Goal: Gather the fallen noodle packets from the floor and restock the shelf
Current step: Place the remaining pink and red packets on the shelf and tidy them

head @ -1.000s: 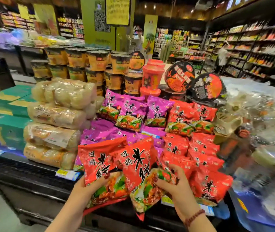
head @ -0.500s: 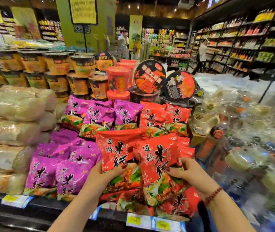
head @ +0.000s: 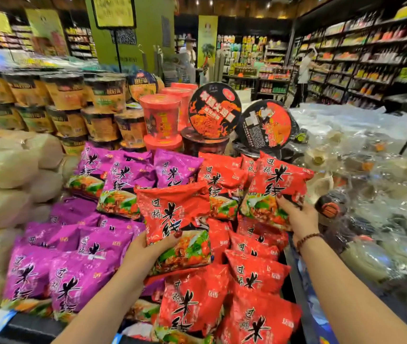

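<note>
My left hand [head: 145, 252] curls round the lower edge of a red noodle packet [head: 175, 214], thumb on its front. My right hand [head: 296, 216] grips a second red packet [head: 275, 184] by its lower corner, farther back. Beneath both grips the shelf [head: 31, 330] carries a pile of red packets [head: 254, 271], with purple packets [head: 73, 281] left of my left hand, cup noodles [head: 66, 93] beyond and store aisles [head: 361, 58] behind. Both held packets are glossy, crinkled and black-lettered, with a noodle picture.

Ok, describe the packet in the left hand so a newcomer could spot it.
Start at the display shelf stacked with purple packets and red packets. Where the two colours meet, the left hand holds one red noodle packet by its lower edge. Only it stands raised there, overlapping purple packets.
</note>
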### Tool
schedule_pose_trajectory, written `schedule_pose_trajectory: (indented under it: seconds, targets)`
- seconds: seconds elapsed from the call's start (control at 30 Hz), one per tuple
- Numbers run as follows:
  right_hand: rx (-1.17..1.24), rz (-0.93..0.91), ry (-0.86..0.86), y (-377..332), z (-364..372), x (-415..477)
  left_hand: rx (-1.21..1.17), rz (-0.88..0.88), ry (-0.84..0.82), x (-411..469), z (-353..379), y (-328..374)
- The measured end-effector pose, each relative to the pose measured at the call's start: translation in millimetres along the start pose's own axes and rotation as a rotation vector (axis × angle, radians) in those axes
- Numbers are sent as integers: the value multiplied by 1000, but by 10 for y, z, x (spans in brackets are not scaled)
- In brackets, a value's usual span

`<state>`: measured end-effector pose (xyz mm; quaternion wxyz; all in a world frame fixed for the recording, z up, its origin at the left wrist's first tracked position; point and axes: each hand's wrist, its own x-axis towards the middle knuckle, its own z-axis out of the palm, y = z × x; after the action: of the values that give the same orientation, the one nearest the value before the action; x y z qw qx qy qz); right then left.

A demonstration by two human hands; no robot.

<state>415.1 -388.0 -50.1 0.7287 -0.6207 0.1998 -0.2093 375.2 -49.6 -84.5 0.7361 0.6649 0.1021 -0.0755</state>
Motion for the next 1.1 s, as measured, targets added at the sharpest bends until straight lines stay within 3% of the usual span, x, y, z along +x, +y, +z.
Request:
schedule_pose_trajectory:
  seconds: [0.23,0.37,0.47,0.57,0.67,1.1]
  targets:
    - [-286,-93,-21,184,175,565,-17,-64,10,196,47,-93]
    - [-678,-134,48,255,260,662,-29,-73,20,264,37,-114]
    - [-962,-453,231,284,286,566,-4,-67,22,276,40,-132]
    - [-1240,-874,55,356,295,494,-1,-63,24,244,68,-143]
    - [-1474,-771,-159,427,341,541,-9,-63,26,208,73,-104]
    - [-1651,-610,-300,264,422,498,43,0,-9,16,180,98]
